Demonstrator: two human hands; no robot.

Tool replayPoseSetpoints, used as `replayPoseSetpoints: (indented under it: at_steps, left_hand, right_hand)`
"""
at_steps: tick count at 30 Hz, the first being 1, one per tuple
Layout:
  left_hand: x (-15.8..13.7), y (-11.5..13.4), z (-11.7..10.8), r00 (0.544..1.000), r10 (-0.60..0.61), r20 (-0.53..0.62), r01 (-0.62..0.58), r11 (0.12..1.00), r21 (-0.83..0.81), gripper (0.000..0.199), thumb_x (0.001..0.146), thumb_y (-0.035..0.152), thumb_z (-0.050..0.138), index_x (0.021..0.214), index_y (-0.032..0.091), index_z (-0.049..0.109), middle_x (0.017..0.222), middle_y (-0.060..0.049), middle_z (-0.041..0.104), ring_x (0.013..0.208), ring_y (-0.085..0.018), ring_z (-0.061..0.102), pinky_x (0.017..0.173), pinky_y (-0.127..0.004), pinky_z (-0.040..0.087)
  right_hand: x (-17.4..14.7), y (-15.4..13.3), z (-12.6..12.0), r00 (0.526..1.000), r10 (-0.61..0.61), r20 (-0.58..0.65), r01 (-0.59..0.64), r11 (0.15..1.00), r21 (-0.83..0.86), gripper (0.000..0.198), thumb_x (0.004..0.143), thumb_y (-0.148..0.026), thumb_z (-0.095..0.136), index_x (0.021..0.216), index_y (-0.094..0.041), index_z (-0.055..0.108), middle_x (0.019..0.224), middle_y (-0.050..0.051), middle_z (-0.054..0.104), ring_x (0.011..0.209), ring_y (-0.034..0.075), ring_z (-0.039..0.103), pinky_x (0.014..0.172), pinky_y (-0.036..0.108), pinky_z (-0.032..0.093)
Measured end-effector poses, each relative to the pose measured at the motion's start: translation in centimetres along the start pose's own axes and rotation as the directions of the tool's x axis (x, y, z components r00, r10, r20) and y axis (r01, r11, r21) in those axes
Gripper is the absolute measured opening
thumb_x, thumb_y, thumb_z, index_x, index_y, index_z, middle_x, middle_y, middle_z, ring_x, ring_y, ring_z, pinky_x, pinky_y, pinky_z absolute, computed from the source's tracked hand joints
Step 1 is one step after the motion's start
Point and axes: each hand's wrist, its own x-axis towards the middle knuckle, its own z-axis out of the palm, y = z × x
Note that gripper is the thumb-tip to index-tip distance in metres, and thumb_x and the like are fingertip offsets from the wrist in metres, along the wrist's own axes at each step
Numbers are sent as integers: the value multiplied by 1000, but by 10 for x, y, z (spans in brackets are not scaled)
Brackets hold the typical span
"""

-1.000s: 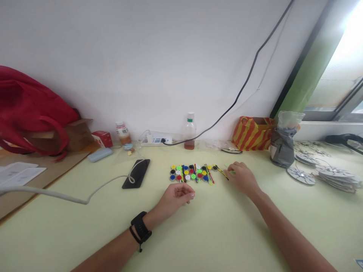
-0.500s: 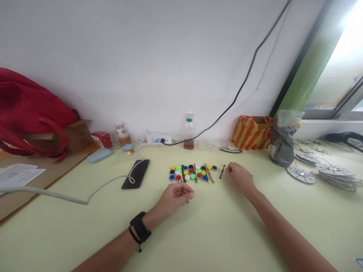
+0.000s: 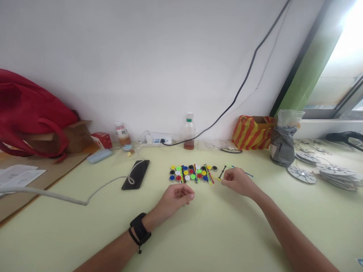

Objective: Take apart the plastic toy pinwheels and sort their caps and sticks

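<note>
My right hand [image 3: 238,182] is closed in a pinch at the right of the coloured pieces. A thin yellow plastic stick [image 3: 217,178] juts out to the left from its fingertips. Just behind those fingers a black stick with knobs [image 3: 222,172] lies on the table, and a blue stick [image 3: 248,174] shows past the knuckles. My left hand [image 3: 178,196] rests on the table with its fingers curled in; nothing shows in it. Beyond it are rows of small round coloured discs [image 3: 193,176], with bundles of coloured sticks [image 3: 208,173] lying across them.
A black phone-like slab [image 3: 136,174] with a white cable lies to the left. Along the wall stand a bottle [image 3: 189,132], a power strip [image 3: 155,140] and a striped bag [image 3: 252,132]. Stacked grey discs [image 3: 337,174] and a grey bag [image 3: 283,145] are at the right.
My right hand has moved a little nearer to me, and the yellow stick has come with it. The blue stick behind it is more exposed. The left hand has hardly moved.
</note>
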Motion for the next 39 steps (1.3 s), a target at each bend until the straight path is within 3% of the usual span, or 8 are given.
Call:
replayPoseSetpoints:
  at_steps: [5, 12, 18, 24, 30, 39]
  left_hand:
    - [1, -3, -1, 1000, 7, 8, -7, 1000, -3, 25, 82, 40, 78, 86, 16, 72, 80, -4, 66, 72, -14, 58, 67, -26, 49]
    - [0, -3, -1, 1000, 6, 20, -6, 1000, 0, 23, 85, 38, 76, 88, 16, 71, 80, -3, 65, 73, -14, 58, 69, -26, 49]
    - [1, -4, -1, 1000, 13, 25, -13, 1000, 2, 22, 86, 36, 75, 88, 15, 71, 81, -3, 65, 73, -13, 57, 68, -25, 48]
    - [-1, -3, -1, 1000, 9, 30, -9, 1000, 7, 22, 86, 36, 75, 88, 15, 71, 80, -3, 64, 73, -13, 57, 68, -25, 48]
    - [0, -3, -1, 999, 18, 31, -18, 1000, 15, 21, 87, 35, 75, 89, 15, 71, 79, -2, 64, 72, -12, 57, 68, -24, 48]
    - [-1, 0, 0, 999, 11, 32, -11, 1000, 12, 21, 86, 35, 75, 88, 15, 71, 79, -3, 64, 72, -13, 57, 68, -24, 47]
  right_hand:
    - [0, 0, 0, 1000, -20, -2, 20, 1000, -2, 16, 72, -28, 57, 58, -20, 55, 55, -2, 56, 54, 13, 49, 52, 24, 37]
    - [4, 6, -1, 980, 14, -201, -41, 991, -129, 17, 73, -28, 56, 58, -21, 52, 58, 0, 60, 56, 15, 51, 52, 25, 34]
    - [8, 12, 5, 981, 23, -192, -58, 983, -176, 16, 73, -27, 55, 59, -22, 52, 59, 1, 61, 57, 15, 52, 53, 25, 33]
    - [9, 15, 9, 966, -5, -258, -43, 983, -180, 15, 73, -28, 55, 60, -22, 51, 58, 0, 60, 56, 15, 50, 54, 26, 33]
    - [7, 8, 19, 975, -44, -217, 12, 989, -147, 10, 76, -25, 54, 66, -22, 52, 62, 0, 62, 59, 15, 52, 57, 26, 35]
    - [8, 6, 20, 988, 15, -155, -44, 983, -180, 9, 73, -21, 54, 65, -22, 52, 65, 1, 63, 60, 15, 54, 57, 26, 35]
